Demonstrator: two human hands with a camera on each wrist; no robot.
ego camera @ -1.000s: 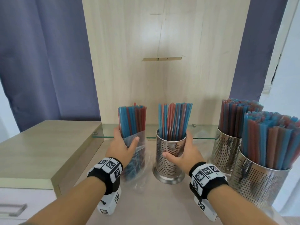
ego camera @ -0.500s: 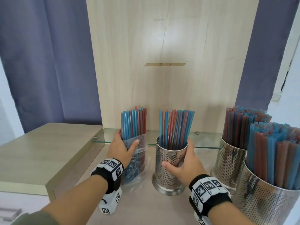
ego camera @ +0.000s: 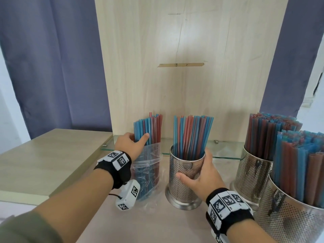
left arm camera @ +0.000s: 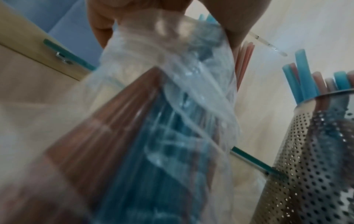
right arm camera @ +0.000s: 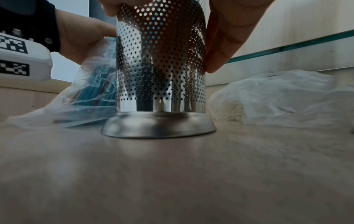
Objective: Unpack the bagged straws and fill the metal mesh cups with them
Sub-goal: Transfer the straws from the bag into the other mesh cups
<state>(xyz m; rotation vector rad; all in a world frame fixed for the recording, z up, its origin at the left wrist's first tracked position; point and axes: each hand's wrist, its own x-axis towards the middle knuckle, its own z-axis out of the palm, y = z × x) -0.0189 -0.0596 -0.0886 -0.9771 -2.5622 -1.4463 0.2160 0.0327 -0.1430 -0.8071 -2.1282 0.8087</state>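
A bundle of blue and red straws (ego camera: 149, 130) stands upright in a clear plastic bag (ego camera: 149, 171) on the counter. My left hand (ego camera: 130, 146) grips the straws just above the bag's mouth; the left wrist view shows the bag (left arm camera: 172, 91) and fingers (left arm camera: 99, 30) curled round it. To its right stands a metal mesh cup (ego camera: 185, 176) partly filled with straws (ego camera: 192, 134). My right hand (ego camera: 201, 176) grips the cup's side, thumb in front. In the right wrist view the cup (right arm camera: 161, 68) rests on its base on the counter.
Two larger mesh cups (ego camera: 252, 178) (ego camera: 287, 216) packed with straws stand at the right. A crumpled empty plastic bag (right arm camera: 277, 97) lies behind the cup at the right. A glass shelf (ego camera: 228, 149) runs along the wooden back panel. A raised wooden cabinet top (ego camera: 43, 158) is at the left.
My left hand has slid up from the bag's upper part onto the bare straws above its mouth. The right hand keeps its grip on the cup. The head camera moved closer.
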